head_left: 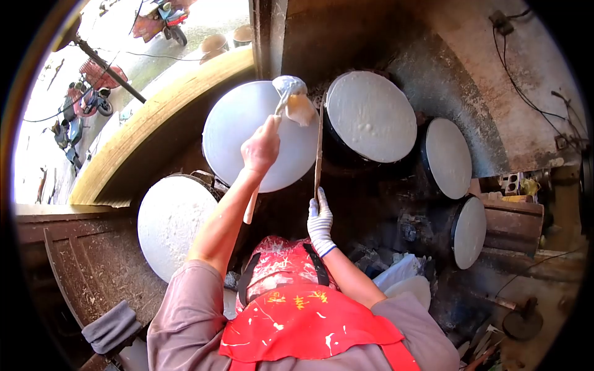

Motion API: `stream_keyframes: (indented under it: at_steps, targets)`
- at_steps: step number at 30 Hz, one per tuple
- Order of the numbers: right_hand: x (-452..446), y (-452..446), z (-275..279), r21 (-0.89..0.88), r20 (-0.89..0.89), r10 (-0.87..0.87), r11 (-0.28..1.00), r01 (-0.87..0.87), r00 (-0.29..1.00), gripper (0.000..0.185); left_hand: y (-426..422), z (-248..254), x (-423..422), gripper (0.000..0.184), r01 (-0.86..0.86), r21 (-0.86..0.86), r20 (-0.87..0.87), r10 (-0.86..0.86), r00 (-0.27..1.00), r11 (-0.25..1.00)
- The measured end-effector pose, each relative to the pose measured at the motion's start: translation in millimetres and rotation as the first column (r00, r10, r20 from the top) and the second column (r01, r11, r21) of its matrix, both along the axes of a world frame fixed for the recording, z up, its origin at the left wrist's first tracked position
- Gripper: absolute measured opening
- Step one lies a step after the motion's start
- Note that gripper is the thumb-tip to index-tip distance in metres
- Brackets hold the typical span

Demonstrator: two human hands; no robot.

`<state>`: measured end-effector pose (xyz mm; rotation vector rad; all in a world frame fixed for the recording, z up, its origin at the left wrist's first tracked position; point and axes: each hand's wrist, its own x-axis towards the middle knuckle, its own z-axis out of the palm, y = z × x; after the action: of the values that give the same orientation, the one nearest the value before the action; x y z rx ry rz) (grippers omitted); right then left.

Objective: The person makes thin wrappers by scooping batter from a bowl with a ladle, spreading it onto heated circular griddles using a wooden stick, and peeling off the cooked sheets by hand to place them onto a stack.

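My bare left hand (260, 148) is closed round the handle of a white-coated, ladle-like tool (288, 86). A pale cream lump (300, 110) shows at its head; I cannot tell whether it is part of the tool. Beneath the head lies a large, smooth white round surface (244, 133). In a striped glove, my right hand (320, 224) grips the near end of a long thin stick (318, 154). The stick runs away from me, between that surface and a dark-rimmed round vessel with a white top (371, 117).
More white-topped round vessels stand at left (173, 226) and right (448, 157), with a smaller one (469, 232) nearer. A curved yellowish ledge (154, 123) borders the bright outdoor area, where motorbikes (164, 21) are parked. A grey cloth (111, 326) hangs at lower left.
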<state>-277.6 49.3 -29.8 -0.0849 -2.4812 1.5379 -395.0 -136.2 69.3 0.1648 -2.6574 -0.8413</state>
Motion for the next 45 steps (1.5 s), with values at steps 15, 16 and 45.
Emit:
stream_keyframes:
  at_steps: [15, 16, 45]
  targets:
    - [-122.7, -111.0, 23.9, -0.021, 0.145, 0.127, 0.992, -0.126, 0.981, 0.039, -58.6, -1.1, 5.4, 0.037, -0.117, 0.012, 0.029, 0.117, 0.993, 0.993]
    - [-114.6, -90.9, 20.1, 0.005, 0.103, 0.092, 0.996, -0.093, 0.990, 0.038, -60.3, -2.0, 11.1, 0.037, -0.115, 0.014, 0.025, 0.115, 0.993, 0.993]
    - [-119.3, -40.4, -18.8, -0.317, 0.147, 0.247, 0.929, -0.191, 0.958, 0.029, -78.3, -56.4, 48.6, 0.035, -0.328, 0.818, 0.169, 0.348, 0.922, 0.473]
